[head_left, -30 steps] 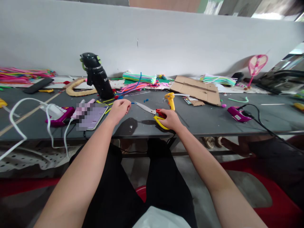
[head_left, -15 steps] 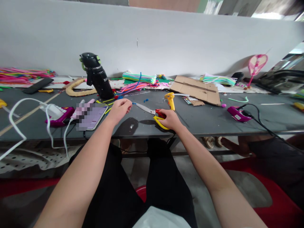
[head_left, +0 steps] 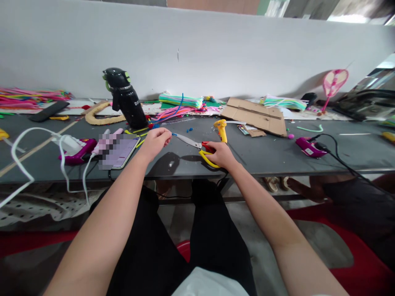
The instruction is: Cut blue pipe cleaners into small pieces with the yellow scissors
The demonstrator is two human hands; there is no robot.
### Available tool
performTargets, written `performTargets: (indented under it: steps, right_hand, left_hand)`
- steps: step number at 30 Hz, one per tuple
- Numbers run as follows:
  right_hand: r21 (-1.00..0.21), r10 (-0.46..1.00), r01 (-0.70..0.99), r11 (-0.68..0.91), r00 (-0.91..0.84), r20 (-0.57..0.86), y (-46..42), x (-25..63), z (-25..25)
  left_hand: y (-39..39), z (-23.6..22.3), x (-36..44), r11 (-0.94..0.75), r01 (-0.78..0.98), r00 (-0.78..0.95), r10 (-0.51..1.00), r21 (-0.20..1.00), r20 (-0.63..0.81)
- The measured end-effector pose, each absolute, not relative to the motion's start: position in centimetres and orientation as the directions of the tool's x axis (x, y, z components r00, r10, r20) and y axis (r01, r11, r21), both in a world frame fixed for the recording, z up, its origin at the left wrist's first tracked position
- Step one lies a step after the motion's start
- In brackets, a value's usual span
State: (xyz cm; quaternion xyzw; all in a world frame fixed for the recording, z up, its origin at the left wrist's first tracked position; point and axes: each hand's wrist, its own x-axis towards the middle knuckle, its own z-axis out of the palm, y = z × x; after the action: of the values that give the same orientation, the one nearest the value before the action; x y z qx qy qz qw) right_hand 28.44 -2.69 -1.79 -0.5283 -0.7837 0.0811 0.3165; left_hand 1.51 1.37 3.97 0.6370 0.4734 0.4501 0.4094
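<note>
My left hand (head_left: 156, 142) is closed in a pinch, and a short blue end of pipe cleaner (head_left: 174, 134) shows just beyond its fingertips. The blade tips of the scissors (head_left: 189, 141) meet that blue end. Around the red and yellow handles of the scissors my right hand (head_left: 222, 155) is closed, low over the grey table (head_left: 259, 158). Small blue bits (head_left: 189, 130) lie just behind the blades. Behind my right hand stands a yellow glue gun (head_left: 221, 130). How much of the pipe cleaner my left fingers cover is hidden.
A black bottle (head_left: 129, 102) and a phone (head_left: 128, 150) are left of my hands. Bundles of pipe cleaners (head_left: 180, 100) and cardboard (head_left: 254, 116) lie along the back. Purple power blocks (head_left: 310, 149) with cables sit at both sides. Another person sits at the right.
My left hand has shifted very slightly right, toward the scissor tips. My right hand and the scissors have stayed nearly still.
</note>
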Motion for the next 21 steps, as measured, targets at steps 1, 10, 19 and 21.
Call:
performTargets:
  steps: [1,10,19,21]
  right_hand:
    - [-0.461,0.879,0.776,0.431,-0.244,0.41,-2.66,28.43,-1.79]
    - [-0.455,0.874,0.774,0.44,-0.254,0.414,-2.65,28.4,-1.77]
    - [-0.471,0.896,0.81,0.349,-0.14,0.422,-2.81,28.33,-1.51]
    - [-0.486,0.9,0.811,0.325,-0.107,0.423,-2.93,28.29,-1.35]
  left_hand:
    - [1.38,3.98,1.53,-0.216,0.235,0.146,0.972,0.948,0.186]
    - [1.53,3.83,1.5,-0.203,0.209,0.151,0.973,0.957,0.173]
    - [1.42,3.87,1.36,-0.225,0.158,0.14,0.969,0.962,0.203]
    - [1.4,3.93,1.3,-0.22,0.137,0.134,0.97,0.966,0.202]
